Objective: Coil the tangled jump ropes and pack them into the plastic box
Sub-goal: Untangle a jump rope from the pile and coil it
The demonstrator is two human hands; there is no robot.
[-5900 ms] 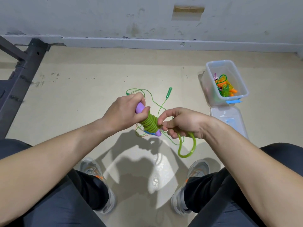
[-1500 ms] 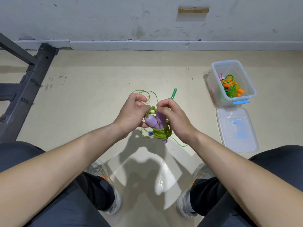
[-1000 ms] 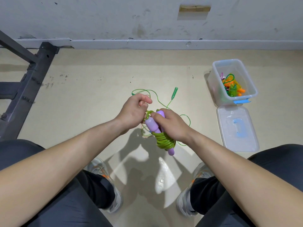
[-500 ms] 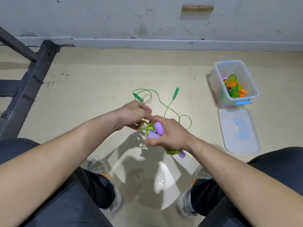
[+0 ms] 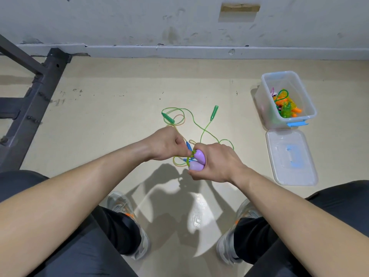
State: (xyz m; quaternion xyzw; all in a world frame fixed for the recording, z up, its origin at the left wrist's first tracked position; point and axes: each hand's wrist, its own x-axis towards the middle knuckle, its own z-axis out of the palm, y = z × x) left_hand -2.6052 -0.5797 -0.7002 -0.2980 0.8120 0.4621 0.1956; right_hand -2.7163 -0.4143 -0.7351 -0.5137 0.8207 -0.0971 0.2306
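Left of plastic box (image 5: 264, 111), right hand (image 5: 218, 164): fingers wrapped round two purple handles (image 5: 197, 161).
Left hand (image 5: 165, 143): fingertips pinch green rope (image 5: 193, 152) beside those handles.

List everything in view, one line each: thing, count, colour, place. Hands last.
purple-handled rope: one, green cord, in both hands
green-handled rope: one, thin green, floor beyond hands
blue-handled rope: one, yellowish, beside left hand
plastic box: one, clear, floor right
packed ropes: several, orange and green, in box
lid: one, clear, floor before box
metal frame: one, dark, left
shoes: two, grey, bottom
left hand: one, pinching green cord
right hand: one, gripping purple handles
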